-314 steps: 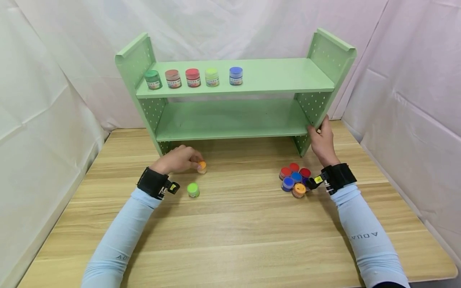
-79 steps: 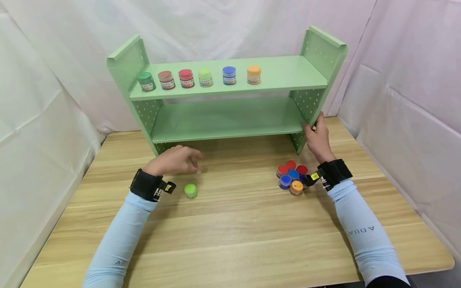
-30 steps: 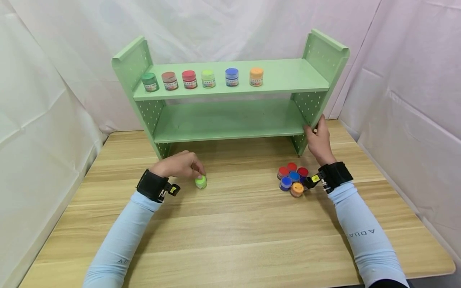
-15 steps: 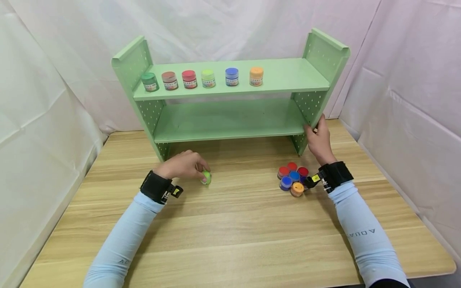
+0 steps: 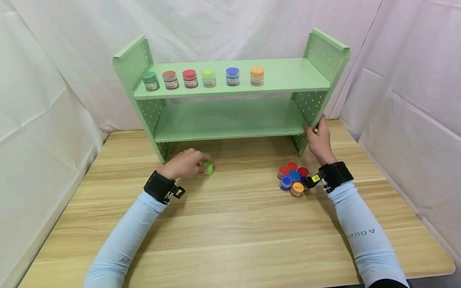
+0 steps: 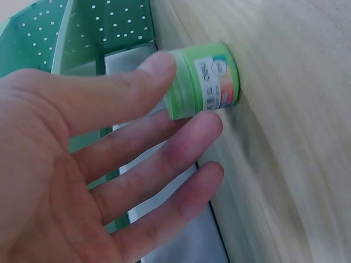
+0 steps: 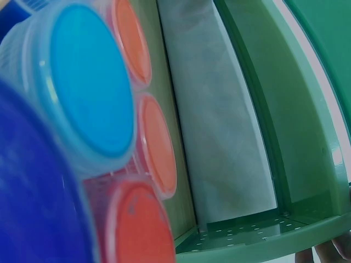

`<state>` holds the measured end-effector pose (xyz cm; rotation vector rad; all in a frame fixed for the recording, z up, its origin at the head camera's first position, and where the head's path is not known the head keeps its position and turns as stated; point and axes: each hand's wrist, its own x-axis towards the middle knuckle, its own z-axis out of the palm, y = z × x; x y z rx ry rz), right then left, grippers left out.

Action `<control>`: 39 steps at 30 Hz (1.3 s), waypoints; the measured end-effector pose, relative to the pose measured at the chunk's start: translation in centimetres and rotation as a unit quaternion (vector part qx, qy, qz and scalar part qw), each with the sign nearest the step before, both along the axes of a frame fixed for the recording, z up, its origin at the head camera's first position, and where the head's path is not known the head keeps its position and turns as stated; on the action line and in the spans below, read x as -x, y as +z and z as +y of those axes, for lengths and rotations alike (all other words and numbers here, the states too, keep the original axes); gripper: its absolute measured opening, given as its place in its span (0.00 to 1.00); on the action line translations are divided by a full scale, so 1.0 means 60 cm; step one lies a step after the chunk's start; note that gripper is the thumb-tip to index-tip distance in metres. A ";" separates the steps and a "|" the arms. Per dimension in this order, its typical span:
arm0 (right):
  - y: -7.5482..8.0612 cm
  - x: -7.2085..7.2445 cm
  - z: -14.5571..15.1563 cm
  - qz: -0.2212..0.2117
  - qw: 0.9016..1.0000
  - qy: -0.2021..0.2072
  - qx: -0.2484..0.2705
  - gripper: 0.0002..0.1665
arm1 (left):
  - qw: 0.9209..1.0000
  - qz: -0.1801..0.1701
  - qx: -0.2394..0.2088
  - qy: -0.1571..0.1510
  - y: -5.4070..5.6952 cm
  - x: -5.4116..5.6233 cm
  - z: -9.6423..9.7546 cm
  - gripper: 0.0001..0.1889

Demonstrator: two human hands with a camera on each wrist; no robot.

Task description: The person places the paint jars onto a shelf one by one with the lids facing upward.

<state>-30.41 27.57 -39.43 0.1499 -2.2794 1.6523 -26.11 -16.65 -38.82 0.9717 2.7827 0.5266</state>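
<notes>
My left hand pinches a lime-green paint jar between thumb and fingers, just in front of the shelf rack's left leg. The left wrist view shows the thumb on one end of this labelled jar, with the other fingers loosely extended; whether its far end touches the table cannot be told. At the right, my right hand grips the lower side panel of the green shelf rack. Along the upper shelf stand a dark green, a brownish-red, a red, a yellow-green, a blue and an orange jar.
Close to my right wrist, several red, blue and orange jars cluster on the wooden table. They loom large in the right wrist view, beside the rack. White cloth hangs behind and along both sides.
The orange jar, in my left hand at first, now stands on the upper shelf. My left hand has since taken the lime-green jar and moved it right and toward the rack. My right hand stays put.
</notes>
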 end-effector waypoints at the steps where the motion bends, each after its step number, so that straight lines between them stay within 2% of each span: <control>1: 0.000 0.000 0.000 0.000 1.000 0.000 0.000 0.37 | 1.000 0.003 -0.001 -0.002 -0.002 0.001 0.000 0.15; 6: -0.001 -0.002 -0.001 0.006 1.000 0.001 0.002 0.37 | 1.000 0.008 -0.004 0.001 -0.005 0.001 0.002 0.15; 15: 0.000 -0.005 -0.003 0.015 1.000 0.000 -0.003 0.36 | 0.998 0.025 0.011 0.060 -0.001 0.000 0.004 0.20; 19: -0.001 -0.005 -0.003 0.018 1.000 0.000 -0.003 0.36 | 0.999 0.015 -0.002 0.046 -0.001 0.000 0.002 0.23; 22: -0.001 -0.004 -0.003 0.018 1.000 0.000 -0.003 0.36 | 0.999 0.010 -0.003 0.032 -0.003 0.001 0.003 0.20; 29: -0.002 -0.002 0.000 0.012 1.000 -0.002 0.002 0.37 | 0.999 0.011 0.010 0.045 -0.004 0.000 0.006 0.21; 39: 0.001 0.001 0.001 0.003 1.000 -0.001 -0.001 0.38 | 0.999 0.003 -0.002 0.038 -0.013 0.004 0.009 0.20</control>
